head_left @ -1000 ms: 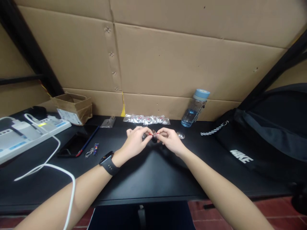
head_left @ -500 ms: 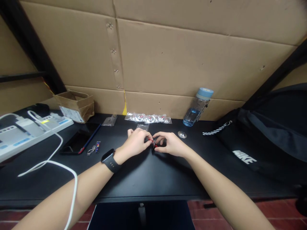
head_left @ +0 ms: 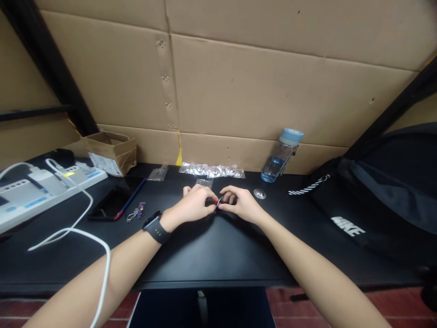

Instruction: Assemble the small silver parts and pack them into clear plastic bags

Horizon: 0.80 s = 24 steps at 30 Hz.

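Observation:
Between my fingertips, just above the black table [head_left: 218,255], is a small red and silvery piece [head_left: 219,202] whose kind I cannot make out. My left hand [head_left: 196,203], with a dark watch on its wrist, pinches it from the left. From the right, my right hand [head_left: 241,203] grips its edge with thumb and fingers curled. Much of the piece is hidden by the fingers. A round, shiny disc [head_left: 260,194] lies right of my right hand. Behind the hands is a clear plastic bag [head_left: 204,183], and beyond it a row of small clear packets [head_left: 211,170] with silvery, red-marked contents.
At left are a white power strip [head_left: 51,193] with a loose white cable [head_left: 105,264], a cardboard box [head_left: 111,152], a dark tablet or phone [head_left: 118,198] and a keyring [head_left: 136,212]. At right stand a water bottle [head_left: 278,157] and a black bag [head_left: 368,200]. Cardboard [head_left: 256,91] walls the back.
The fingers of my right hand have closed in on the small piece, and it has turned so less red shows. The view has shifted slightly.

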Each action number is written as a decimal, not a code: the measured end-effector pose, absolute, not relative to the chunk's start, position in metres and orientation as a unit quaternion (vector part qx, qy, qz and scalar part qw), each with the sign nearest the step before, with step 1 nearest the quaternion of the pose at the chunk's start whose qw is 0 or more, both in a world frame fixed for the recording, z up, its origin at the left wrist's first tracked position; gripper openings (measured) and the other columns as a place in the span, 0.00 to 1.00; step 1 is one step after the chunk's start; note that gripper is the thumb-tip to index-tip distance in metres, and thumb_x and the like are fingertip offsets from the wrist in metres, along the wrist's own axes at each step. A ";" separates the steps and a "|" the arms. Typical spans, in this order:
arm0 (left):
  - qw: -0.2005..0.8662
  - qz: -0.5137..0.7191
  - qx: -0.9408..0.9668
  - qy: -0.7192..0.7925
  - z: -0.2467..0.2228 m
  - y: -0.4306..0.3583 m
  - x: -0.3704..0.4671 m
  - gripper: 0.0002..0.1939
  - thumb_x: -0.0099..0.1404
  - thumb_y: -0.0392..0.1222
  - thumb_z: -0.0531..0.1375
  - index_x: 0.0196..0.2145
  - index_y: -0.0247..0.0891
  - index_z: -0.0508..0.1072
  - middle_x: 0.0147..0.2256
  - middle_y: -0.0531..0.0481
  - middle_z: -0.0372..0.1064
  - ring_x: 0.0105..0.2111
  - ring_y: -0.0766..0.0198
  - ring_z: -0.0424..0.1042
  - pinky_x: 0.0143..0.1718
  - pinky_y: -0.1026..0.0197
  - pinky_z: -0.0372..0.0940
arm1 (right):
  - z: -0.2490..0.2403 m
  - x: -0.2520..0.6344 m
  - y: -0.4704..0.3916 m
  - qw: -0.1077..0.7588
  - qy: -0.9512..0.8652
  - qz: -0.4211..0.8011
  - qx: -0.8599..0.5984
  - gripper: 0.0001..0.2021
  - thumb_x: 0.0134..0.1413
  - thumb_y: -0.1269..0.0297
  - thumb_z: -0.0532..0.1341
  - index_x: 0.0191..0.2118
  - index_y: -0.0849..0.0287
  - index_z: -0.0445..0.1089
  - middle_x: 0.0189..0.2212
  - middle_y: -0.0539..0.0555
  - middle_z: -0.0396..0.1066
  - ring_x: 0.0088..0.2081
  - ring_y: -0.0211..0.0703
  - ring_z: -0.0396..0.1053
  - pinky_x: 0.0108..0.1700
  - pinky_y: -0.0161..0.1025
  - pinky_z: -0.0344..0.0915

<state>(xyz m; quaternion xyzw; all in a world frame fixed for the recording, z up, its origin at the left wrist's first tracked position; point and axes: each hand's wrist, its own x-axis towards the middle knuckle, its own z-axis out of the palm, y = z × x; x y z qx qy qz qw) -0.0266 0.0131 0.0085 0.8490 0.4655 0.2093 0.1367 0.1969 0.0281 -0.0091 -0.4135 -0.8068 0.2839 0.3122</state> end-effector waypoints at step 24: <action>0.144 0.200 0.864 0.439 -0.003 0.024 -0.037 0.10 0.66 0.52 0.62 0.41 0.49 0.80 0.50 0.47 0.74 0.56 0.46 0.64 0.54 0.44 0.57 | -0.008 0.194 0.025 0.291 -0.846 0.215 -0.392 0.25 0.47 0.62 0.74 0.54 0.54 0.75 0.45 0.54 0.79 0.38 0.43 0.74 0.42 0.39 0.68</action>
